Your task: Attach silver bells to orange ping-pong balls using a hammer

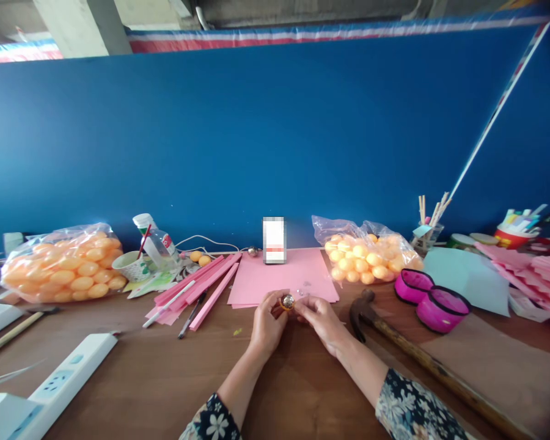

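Observation:
Between the thumb and fingers of my left hand [266, 324] is a small round shiny thing [287, 301] with a silver middle and an orange rim. My right hand [323, 321] is closed in a pinch at its right edge. Both hands are close together over the table, just in front of the pink paper sheets [252, 278]. A few tiny clear bits [301, 291] lie on the paper just beyond my fingers. To the right of my right hand lies a claw hammer [394, 333] with a wooden handle.
Bags of orange balls stand left [80, 275] and right [357, 260]. A phone-like screen [274, 240] stands at the back. Pink strips [206, 287], a pen [192, 315], a paper cup [131, 267], a power strip [59, 385] and magenta rings [442, 308] lie around. A blue partition [238, 134] rises behind.

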A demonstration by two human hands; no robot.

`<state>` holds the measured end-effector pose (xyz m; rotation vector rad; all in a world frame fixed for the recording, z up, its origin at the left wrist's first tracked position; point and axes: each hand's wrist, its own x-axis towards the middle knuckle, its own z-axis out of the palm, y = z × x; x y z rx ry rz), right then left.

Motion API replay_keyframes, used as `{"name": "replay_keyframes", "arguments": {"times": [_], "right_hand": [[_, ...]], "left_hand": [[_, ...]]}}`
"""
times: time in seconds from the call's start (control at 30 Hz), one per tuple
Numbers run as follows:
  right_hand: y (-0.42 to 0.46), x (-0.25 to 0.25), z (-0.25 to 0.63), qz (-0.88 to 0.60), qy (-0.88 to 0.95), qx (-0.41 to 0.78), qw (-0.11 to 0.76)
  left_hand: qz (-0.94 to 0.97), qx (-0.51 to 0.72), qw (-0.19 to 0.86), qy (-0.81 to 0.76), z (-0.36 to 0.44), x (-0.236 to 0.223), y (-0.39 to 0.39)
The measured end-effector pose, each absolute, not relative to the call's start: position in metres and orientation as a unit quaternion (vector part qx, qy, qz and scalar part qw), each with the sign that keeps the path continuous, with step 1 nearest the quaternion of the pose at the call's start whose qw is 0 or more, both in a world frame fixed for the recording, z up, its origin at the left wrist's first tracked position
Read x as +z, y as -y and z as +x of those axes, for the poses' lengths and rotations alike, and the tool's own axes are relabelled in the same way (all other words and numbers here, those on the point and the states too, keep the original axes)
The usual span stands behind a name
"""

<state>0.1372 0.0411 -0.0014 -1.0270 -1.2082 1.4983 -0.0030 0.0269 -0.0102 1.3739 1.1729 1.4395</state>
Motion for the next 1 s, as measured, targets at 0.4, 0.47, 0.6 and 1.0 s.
{"name": "replay_keyframes", "arguments": {"times": [0.4, 0.47, 0.6, 1.0], "right_hand": [[-0.0391, 0.0022, 0.1369, -0.412, 0.488, 0.612, 0.466], [-0.0393, 0.0017, 0.1369, -0.413, 0.487, 0.612, 0.467], [-0.0402, 0.0006, 0.1369, -0.418, 0.486, 0.611, 0.465], [-0.0405, -0.0013, 0.1377, -0.412, 0.483, 0.619, 0.463]], "left_hand": [[0.552, 0.568, 0.397, -0.465, -0.0034, -0.01, -0.0265], [0.552, 0.569, 0.396, -0.463, -0.0036, -0.0109, -0.0268], [0.554, 0.566, 0.399, -0.462, -0.0035, -0.0125, -0.0271], [0.551, 0.567, 0.401, -0.463, -0.0032, -0.0118, -0.0272]]}}
